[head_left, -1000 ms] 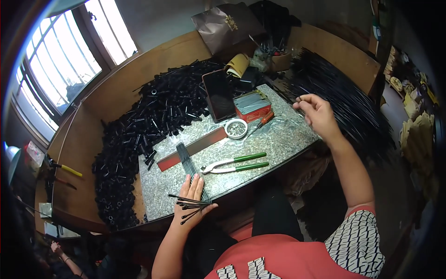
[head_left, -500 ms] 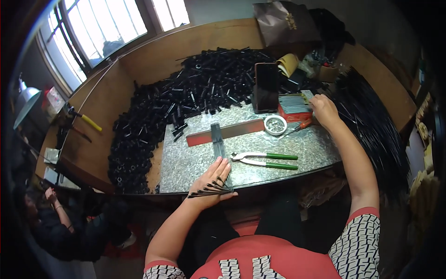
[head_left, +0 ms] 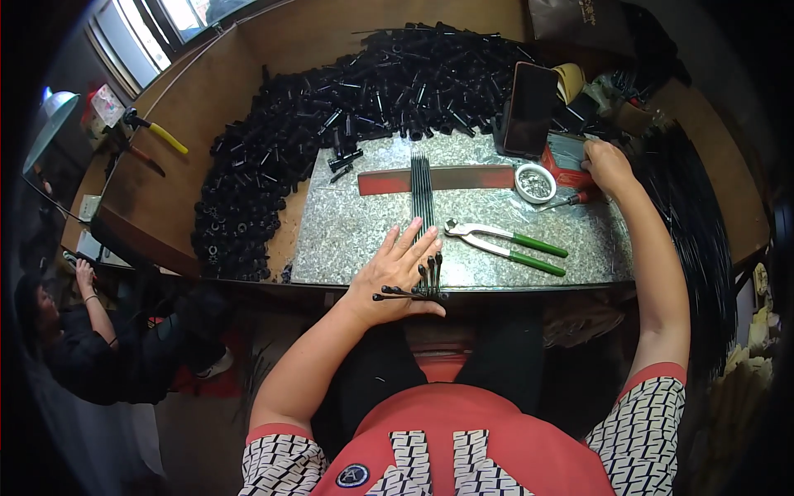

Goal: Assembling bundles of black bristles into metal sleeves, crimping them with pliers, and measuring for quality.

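My left hand (head_left: 397, 273) lies flat, fingers stretched out, at the near edge of the stone slab (head_left: 331, 223). It rests on a row of thin black rods (head_left: 423, 198), whose bent, knob-tipped ends stick out over the hand's back and thumb side. The rods' far ends lie side by side across a flat red and dark bar (head_left: 471, 178). At the right, my right hand (head_left: 608, 168) reaches to a red box (head_left: 569, 172) of thin grey pieces. Its fingers are closed together, and what they hold is hidden. Pincers with green handles (head_left: 504, 245) lie between the hands.
A white bowl of small metal parts (head_left: 535, 183) and a red-handled tool (head_left: 576, 198) sit by the box. A phone (head_left: 529, 109) stands behind. Black tubular parts (head_left: 372, 91) are heaped at the back and left; long black rods (head_left: 686, 207) lie right. Another person (head_left: 99, 331) sits at far left.
The view has shifted, so the bench sits higher in it. The rods under my left hand now point straighter away from me. My right hand stays at the red box.
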### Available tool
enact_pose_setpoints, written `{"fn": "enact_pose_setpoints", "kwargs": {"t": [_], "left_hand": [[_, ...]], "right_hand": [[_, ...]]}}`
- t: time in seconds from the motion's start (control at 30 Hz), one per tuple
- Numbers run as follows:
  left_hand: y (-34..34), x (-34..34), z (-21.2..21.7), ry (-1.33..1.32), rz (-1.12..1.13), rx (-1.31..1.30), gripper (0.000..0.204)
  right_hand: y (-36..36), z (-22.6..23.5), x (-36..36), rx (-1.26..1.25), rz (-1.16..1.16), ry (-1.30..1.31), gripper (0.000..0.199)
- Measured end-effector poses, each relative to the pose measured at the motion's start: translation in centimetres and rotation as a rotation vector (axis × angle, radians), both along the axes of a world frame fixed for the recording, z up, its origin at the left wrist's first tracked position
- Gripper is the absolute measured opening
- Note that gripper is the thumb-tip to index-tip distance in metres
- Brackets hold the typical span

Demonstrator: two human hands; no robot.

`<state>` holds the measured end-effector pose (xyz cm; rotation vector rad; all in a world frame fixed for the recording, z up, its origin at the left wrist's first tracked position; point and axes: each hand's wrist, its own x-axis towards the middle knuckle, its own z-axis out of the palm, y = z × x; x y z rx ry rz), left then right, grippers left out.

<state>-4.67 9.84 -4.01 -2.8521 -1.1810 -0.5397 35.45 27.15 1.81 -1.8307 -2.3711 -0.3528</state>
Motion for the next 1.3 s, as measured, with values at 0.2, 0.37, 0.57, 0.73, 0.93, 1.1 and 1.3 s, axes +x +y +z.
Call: {"fn": "enact_pose_setpoints", "kwargs": {"t": [0.2, 0.37, 0.57, 0.73, 0.93, 1.1, 1.3], "left_hand": [[0.2, 0.0, -0.6, 0.018, 0.012, 0.024, 0.084], [0.4, 0.4, -0.1, -0.029, -0.012, 0.021, 0.079], [0.2, 0.4, -0.5, 0.036, 0.052, 0.041, 0.088], [-0.1, 0.6, -0.8, 0.120, 0.082, 0.099, 0.087], [0.1, 0.6, -0.6, -0.005, 0.060, -0.014, 0.085], [0.4, 0.4, -0.6, -0.010, 0.049, -0.025, 0.090], [0.4, 0.5, -0.4, -0.019, 0.038, -0.027, 0.090]], "right_hand": [[-0.1, -0.3, -1.1, 0.172, 0.083, 0.054, 0.009], [-1.3, 0.3, -6.3, 0.285, 0.425, 0.189, 0.014], [-2.4, -1.1, -13.8, 0.218, 0.628, 0.123, 0.030], [-0.8, -3.0, -17.4, 0.205, 0.629, 0.063, 0.018], [0.6, -4.5, -18.4, 0.190, 0.612, 0.090, 0.018], [0.3, -3.3, -18.5, 0.068, 0.588, 0.073, 0.028], [0.5, -3.5, -18.4, 0.074, 0.595, 0.077, 0.028]]}}
